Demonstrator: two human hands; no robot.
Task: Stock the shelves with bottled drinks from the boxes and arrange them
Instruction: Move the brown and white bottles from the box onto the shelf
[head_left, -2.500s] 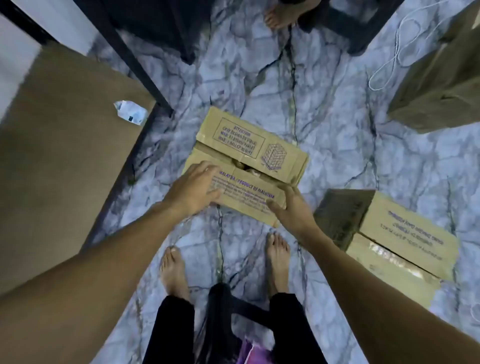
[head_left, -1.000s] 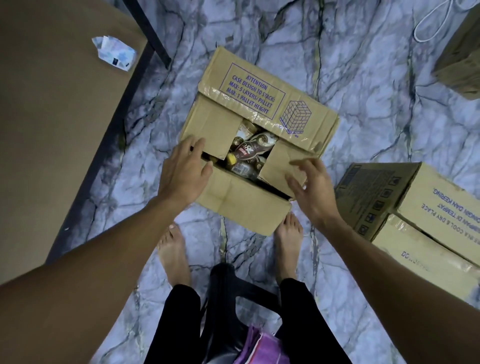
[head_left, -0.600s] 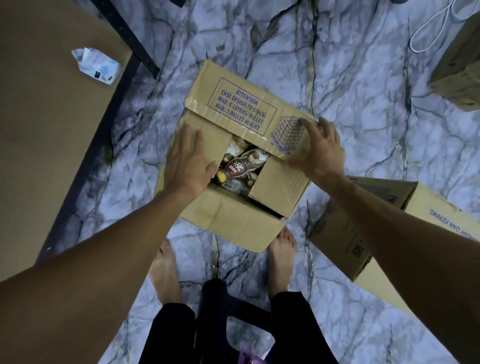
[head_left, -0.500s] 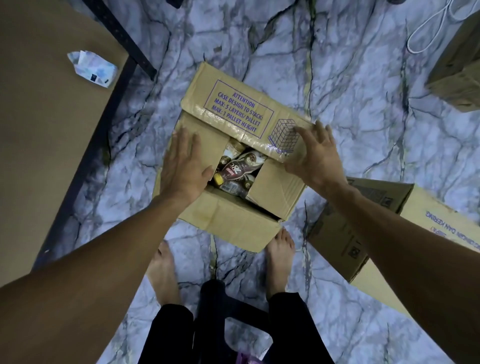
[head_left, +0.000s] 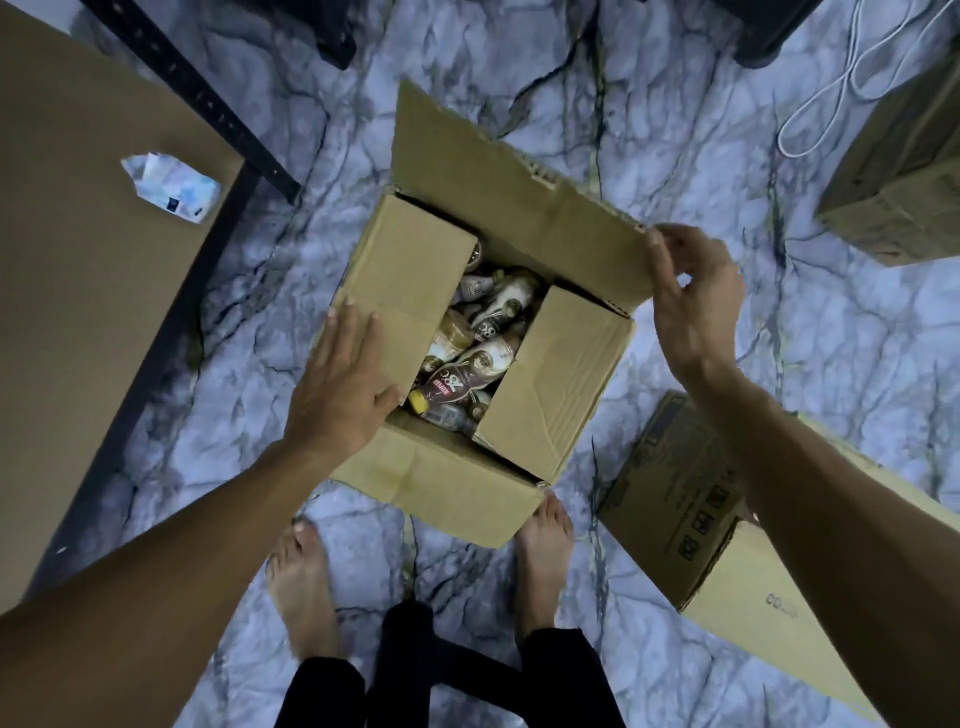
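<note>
The cardboard box (head_left: 447, 483) sat on the marble floor (head_left: 691, 171) right in front of the person's bare feet (head_left: 545, 551), with brown drink bottles (head_left: 467, 374) jumbled inside. Their left hand (head_left: 343, 384) lay flat, fingers straight, on the left inner flap (head_left: 410, 275). The right hand (head_left: 691, 296) pinched the corner of the far flap (head_left: 498, 192), holding it up.

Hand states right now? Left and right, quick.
Left hand: open, pressing flat on the box's left flap.
Right hand: closed, fingers pinching the corner of the raised far flap.
</note>
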